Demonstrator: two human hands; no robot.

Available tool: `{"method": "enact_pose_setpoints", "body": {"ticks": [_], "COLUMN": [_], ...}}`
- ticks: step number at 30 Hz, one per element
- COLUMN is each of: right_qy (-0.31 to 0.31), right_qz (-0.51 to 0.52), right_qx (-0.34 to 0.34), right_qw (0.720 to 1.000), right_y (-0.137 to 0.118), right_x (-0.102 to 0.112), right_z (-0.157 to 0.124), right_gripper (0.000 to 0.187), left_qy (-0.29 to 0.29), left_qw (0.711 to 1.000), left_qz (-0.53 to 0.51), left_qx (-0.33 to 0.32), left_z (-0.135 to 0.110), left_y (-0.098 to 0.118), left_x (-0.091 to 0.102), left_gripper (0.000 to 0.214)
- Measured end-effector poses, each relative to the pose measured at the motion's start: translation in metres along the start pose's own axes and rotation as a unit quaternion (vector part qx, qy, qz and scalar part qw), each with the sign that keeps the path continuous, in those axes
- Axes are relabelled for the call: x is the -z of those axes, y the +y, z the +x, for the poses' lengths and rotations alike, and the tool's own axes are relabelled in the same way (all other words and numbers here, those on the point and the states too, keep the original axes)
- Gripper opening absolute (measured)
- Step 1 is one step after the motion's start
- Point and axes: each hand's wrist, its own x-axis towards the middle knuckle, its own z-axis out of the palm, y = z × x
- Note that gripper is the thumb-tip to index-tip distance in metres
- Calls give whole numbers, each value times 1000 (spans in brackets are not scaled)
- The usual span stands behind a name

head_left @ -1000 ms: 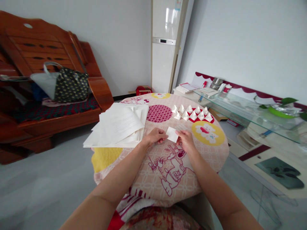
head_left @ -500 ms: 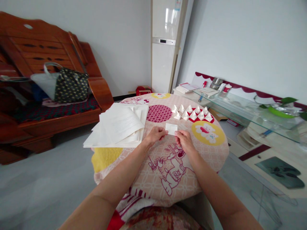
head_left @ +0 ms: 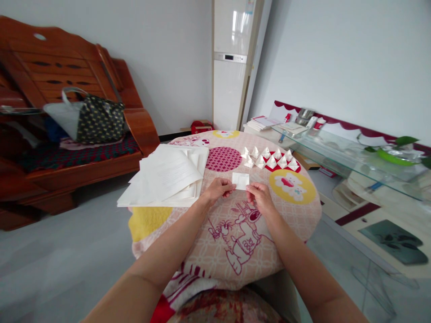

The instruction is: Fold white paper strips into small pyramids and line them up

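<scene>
A small white square of folded paper (head_left: 240, 180) is held between my two hands, just above or on the patterned tablecloth (head_left: 215, 242). My left hand (head_left: 220, 188) pinches its lower left corner. At the lower right corner, the thumb and fingers of my right hand (head_left: 260, 196) are closed on the same paper. Beyond it, toward the back right of the round table, several folded white paper pieces with pointed tops (head_left: 272, 159) stand in two rows. To the left of my left hand lies a loose pile of white paper sheets (head_left: 164, 177), some with printed text.
A glass-topped stand (head_left: 353, 157) with containers and a green bowl (head_left: 390, 157) is close on the right. On the left, a wooden bench (head_left: 131, 130) carries a dark patterned bag (head_left: 101, 119). A tall white cabinet-like unit (head_left: 230, 85) stands behind the table.
Hardly anything differs. My right hand's fingers have shifted very slightly at the paper's corner; the paper stays in the same spot between both hands.
</scene>
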Motion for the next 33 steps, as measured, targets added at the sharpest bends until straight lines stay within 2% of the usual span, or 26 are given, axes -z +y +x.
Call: {"method": "enact_pose_setpoints", "body": {"ticks": [3,6,8,10,15,19,22,24,25,27,29,31,33], "right_qy": [-33,-70,-71,-47,13,38,53,47,41,23,-4,-46,-86], "right_qz": [3,6,3,-20,-187,-342,-445,-484,-496,-520,-539,-546,-539], "right_qx": [-7,-28,-43,-49,-6,64,96,113,128,168,208,234,242], "right_qw": [999,997,997,998,982,937,889,867,858,837,816,803,802], "right_y": [-2,-3,-2,1,11,17,17,17,16,15,13,12,12], "right_x": [3,5,6,8,12,10,6,5,5,3,2,0,0], "right_z": [-1,-1,0,1,8,11,10,7,6,3,0,-2,-3], "right_gripper": [31,30,30,31,30,29,25,17,13,7,10,18,25], "left_qy": [-9,16,28,24,-19,-29,35,88,99,74,18,-30,-54], "left_qw": [1000,999,999,998,990,969,918,878,866,863,867,871,874], "left_qz": [-22,-23,-5,21,107,228,390,471,487,481,462,448,439], "left_qx": [12,14,29,56,89,96,53,-10,-52,-135,-187,-201,-201], "left_z": [0,1,1,1,-2,-1,0,0,1,2,3,4,4], "left_y": [1,1,1,1,4,3,1,0,-1,-4,-7,-9,-10], "left_x": [1,3,5,7,13,15,15,14,14,13,11,9,8], "left_gripper": [31,31,32,31,23,22,19,7,4,21,33,35,36]}}
